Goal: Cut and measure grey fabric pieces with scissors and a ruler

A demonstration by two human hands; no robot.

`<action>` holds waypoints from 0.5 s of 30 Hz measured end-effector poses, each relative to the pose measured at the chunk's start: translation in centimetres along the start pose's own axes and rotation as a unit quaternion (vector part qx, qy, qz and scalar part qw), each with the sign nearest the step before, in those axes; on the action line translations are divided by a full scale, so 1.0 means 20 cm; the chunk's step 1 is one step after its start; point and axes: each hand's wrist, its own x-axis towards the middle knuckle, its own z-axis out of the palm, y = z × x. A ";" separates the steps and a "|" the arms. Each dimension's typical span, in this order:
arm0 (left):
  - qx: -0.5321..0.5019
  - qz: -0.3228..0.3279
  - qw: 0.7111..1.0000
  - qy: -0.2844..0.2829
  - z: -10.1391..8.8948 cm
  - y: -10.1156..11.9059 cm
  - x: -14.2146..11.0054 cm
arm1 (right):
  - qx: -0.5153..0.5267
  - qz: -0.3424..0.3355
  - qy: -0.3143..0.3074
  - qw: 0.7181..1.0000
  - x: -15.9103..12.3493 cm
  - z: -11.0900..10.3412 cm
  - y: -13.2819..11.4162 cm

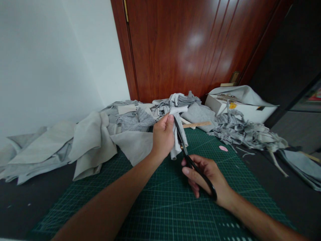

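Observation:
My left hand [164, 135] pinches a piece of light grey fabric [180, 130] between thumb and fingers, near the middle of the view. The fabric hangs down in folds, and a pale flap sticks out to the right above my thumb. In my right hand [207, 172] is a pair of black-handled scissors [185, 152], with fingers and thumb in the loops. The blades point up and away, lying against the hanging fabric just right of my left hand. How far they are parted is hard to see.
A green cutting mat [155, 207] lies beneath my hands. Grey cloth pieces [87, 137] heap along the left and back. A wooden ruler [197, 124], a pink oval piece [223, 148], fabric scraps [233, 129] and a white box [245, 110] lie to the right. Behind stands a brown door [175, 50].

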 end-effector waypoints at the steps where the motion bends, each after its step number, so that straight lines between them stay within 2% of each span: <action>1: 0.001 -0.001 1.000 0.002 0.00 0.00 0.00 | -0.001 0.001 0.002 1.000 0.00 0.00 0.00; 7: -0.017 -0.007 1.000 0.008 0.01 -0.01 0.00 | -0.006 -0.001 0.002 1.000 -0.01 0.00 0.01; 15: -0.058 -0.054 0.997 0.018 0.02 -0.03 -0.01 | -0.016 -0.006 0.001 1.000 0.00 0.00 0.02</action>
